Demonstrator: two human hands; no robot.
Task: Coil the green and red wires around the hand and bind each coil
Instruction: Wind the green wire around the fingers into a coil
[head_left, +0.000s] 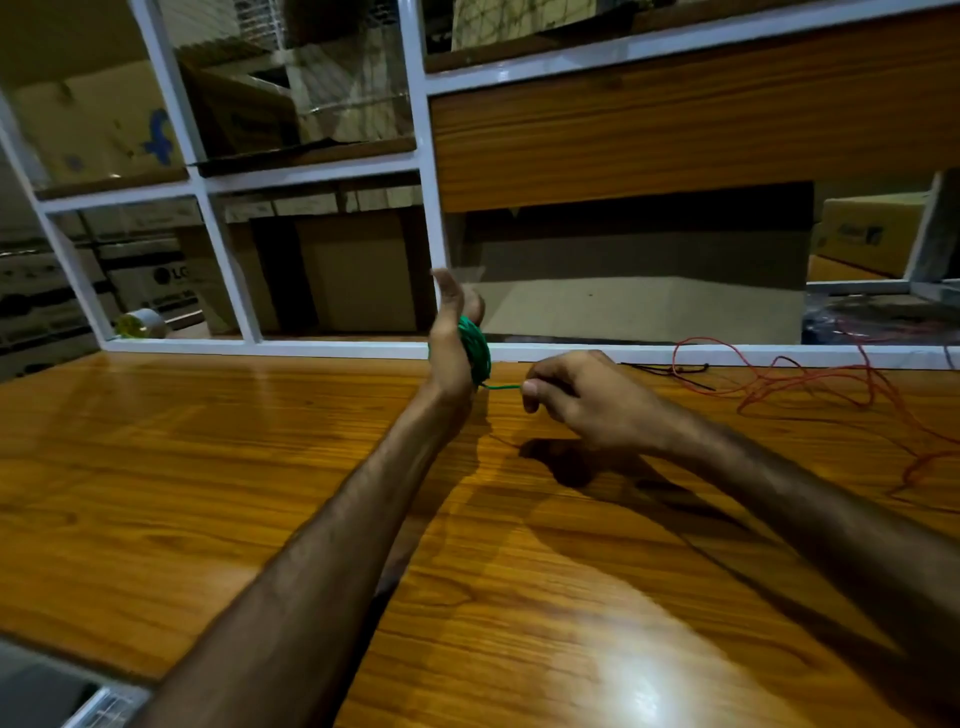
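The green wire (475, 345) is almost wholly wound: it sits as a thick bundle of turns around the palm of the left hand (452, 343), which is held upright above the tabletop (208, 467) with its fingers straight and its thumb raised. Only a short free tail runs from the bottom of the coil across to the right hand (576, 397), whose thumb and fingers pinch that tail and hold it taut. The two hands are near one another, joined by that short stretch of wire and not touching.

So the winding of the first wire looks close to finished, judging by how little slack is left. What I cannot see is any binding on the green coil (no wrap across the turns shows), so that step seems still to come, and the tail in the right hand is probably what will be used for it.

The red wire (810, 384) lies loose and tangled on the tabletop to the right, well apart from both hands, uncoiled. A thin dark strand (670, 368) lies beside it. Roughly half the task remains: binding green, then coiling and binding red.
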